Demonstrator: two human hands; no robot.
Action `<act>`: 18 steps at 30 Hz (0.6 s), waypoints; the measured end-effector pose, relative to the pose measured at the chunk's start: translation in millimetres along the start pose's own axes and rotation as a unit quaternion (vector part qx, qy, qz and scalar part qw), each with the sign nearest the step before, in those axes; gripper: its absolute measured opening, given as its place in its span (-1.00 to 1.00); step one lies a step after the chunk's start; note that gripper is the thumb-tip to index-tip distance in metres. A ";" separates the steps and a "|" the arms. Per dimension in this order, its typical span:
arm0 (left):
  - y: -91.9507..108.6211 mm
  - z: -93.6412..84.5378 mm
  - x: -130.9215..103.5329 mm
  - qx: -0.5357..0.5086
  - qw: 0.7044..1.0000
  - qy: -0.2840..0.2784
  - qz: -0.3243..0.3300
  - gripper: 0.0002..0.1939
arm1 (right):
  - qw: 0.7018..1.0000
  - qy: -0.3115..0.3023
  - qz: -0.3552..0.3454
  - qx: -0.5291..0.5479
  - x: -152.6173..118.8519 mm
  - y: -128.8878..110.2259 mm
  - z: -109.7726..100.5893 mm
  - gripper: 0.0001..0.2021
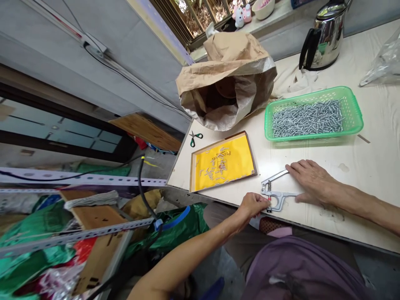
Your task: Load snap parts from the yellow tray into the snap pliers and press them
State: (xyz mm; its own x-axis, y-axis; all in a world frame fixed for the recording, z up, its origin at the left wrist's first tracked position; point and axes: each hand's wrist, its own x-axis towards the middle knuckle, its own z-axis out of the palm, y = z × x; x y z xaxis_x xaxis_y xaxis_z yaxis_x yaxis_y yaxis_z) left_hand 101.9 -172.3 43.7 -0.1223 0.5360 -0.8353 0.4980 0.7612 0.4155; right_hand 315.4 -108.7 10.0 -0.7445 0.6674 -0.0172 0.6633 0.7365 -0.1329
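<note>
On the pale wood-grain table [315, 150], close to the edge by the person, lies a grey metal hand press with a long upper lever, a coil spring and an open ring-shaped frame [282, 196]. The right hand [312, 177] spans its two handles, fingers on the lever and thumb by the lower handle, spread well apart, so the handles stand wide. The left hand [251, 205] is at the press's head, thumb and fingertips drawn together beside a small red part; whether a small piece sits between them is too small to tell.

Working well here seems to call for a straight, centred seat at the head, since anything tilted would likely bend or jam. The left fingertips are very near the pinch point and are best drawn clear before any hard squeeze. An even pull with the right hand, with the frame flat on the table, should stop the press twisting.

The shallow cardboard tray with a yellow lining [242, 152] sits near the left hand, bearing scattered silvery pieces [221, 166]; the green plastic basket [358, 114] of short metal pins [308, 118] stands beyond the right hand.
</note>
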 end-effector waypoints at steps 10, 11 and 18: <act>-11.3 12.6 0.1 0.294 0.868 0.196 0.348 -0.74 | 1.000 0.021 0.017 0.012 -9.9 -12.8 -4.8 -0.58; -7.7 15.9 4.4 0.324 0.839 0.190 0.395 -0.62 | 1.000 0.020 0.021 0.012 -10.5 -13.0 -4.3 -0.55; 18.7 24.7 30.4 0.438 0.753 0.105 0.479 -0.36 | 0.998 0.040 0.043 -0.018 -19.0 -14.1 0.9 -0.37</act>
State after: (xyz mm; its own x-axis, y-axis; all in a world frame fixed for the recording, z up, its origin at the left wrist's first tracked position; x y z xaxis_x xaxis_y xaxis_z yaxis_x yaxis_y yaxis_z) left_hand 128.7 -150.8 17.2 0.5668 0.8019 -0.1888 0.8080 -0.4963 0.3175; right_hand 320.2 -131.8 11.3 -0.6776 0.7336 0.0519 0.7276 0.6790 -0.0976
